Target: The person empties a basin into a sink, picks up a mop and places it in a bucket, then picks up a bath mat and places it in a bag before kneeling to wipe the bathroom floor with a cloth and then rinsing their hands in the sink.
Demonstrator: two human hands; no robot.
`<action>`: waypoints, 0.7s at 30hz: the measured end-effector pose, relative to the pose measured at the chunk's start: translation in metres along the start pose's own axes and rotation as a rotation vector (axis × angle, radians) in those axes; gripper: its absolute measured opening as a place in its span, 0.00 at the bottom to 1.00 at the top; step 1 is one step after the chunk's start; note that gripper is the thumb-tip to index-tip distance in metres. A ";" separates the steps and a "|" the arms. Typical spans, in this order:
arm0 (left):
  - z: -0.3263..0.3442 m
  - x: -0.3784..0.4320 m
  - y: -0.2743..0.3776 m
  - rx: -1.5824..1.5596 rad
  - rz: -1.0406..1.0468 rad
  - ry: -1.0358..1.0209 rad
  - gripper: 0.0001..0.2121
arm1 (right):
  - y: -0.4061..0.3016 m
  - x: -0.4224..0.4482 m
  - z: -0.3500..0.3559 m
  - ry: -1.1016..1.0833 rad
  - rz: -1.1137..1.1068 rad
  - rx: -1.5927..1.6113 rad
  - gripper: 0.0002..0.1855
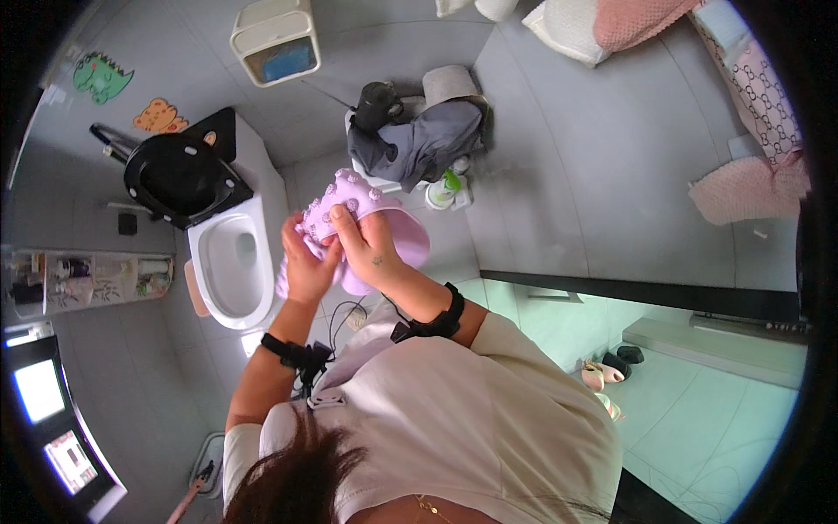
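A lilac, rubbery-looking item (353, 190) with raised, flower-like knobs and a smooth flared edge is held up before my chest. My left hand (309, 262) grips its left part, the thumb pointing toward my right hand. On the upper middle, my right hand (370, 245) pinches the material, with its thumb on the knobbed face. Its other fingers are partly hidden by the folded material. The two hands are close together, almost touching. Black straps with small devices and cables circle both wrists.
A toilet (234, 268) with its black lid (181, 180) raised stands left. Beyond my hands, dark clothes (422, 141) lie over a white container beside a green-topped bottle (445, 190). A wall shelf (105, 281) is left; several shoes (605, 373) stand right.
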State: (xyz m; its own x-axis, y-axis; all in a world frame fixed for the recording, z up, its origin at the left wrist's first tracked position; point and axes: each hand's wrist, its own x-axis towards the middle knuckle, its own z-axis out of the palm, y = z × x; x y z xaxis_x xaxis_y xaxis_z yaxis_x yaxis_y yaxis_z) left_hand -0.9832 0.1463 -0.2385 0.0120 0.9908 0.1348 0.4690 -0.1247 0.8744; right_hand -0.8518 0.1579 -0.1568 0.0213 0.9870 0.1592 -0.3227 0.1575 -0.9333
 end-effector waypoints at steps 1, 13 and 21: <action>-0.008 0.003 0.005 0.185 0.056 0.129 0.34 | 0.001 -0.004 0.001 -0.011 0.010 0.006 0.10; -0.130 -0.004 -0.042 0.468 -0.003 0.173 0.16 | -0.027 0.011 -0.003 -0.213 -0.145 -0.005 0.10; -0.169 -0.014 0.059 0.472 0.119 0.214 0.16 | -0.037 0.007 -0.047 -0.052 0.014 -0.004 0.11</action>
State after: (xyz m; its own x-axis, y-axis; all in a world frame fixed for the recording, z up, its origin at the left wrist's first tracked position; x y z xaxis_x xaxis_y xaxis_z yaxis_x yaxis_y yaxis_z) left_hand -1.1053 0.1159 -0.1100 -0.0677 0.9322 0.3555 0.8223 -0.1496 0.5490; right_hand -0.7949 0.1607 -0.1359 -0.0322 0.9862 0.1622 -0.3188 0.1437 -0.9369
